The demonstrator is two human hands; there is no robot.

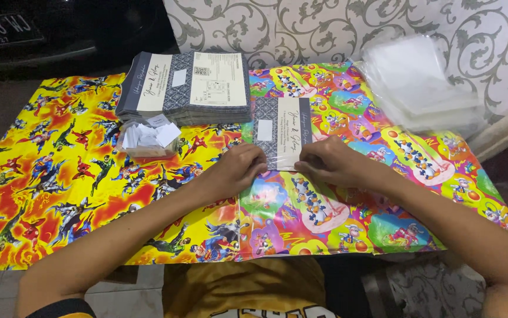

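Observation:
A grey-and-cream patterned card in a clear plastic sleeve lies on the colourful cartoon-print sheets. My left hand pinches its near left corner. My right hand pinches its near right corner. Both hands press the sleeve's lower edge against the sheet.
A stack of matching cards lies behind my left hand. A small pile of white paper labels sits in front of it. A heap of clear plastic sleeves rests at the back right against the patterned wall.

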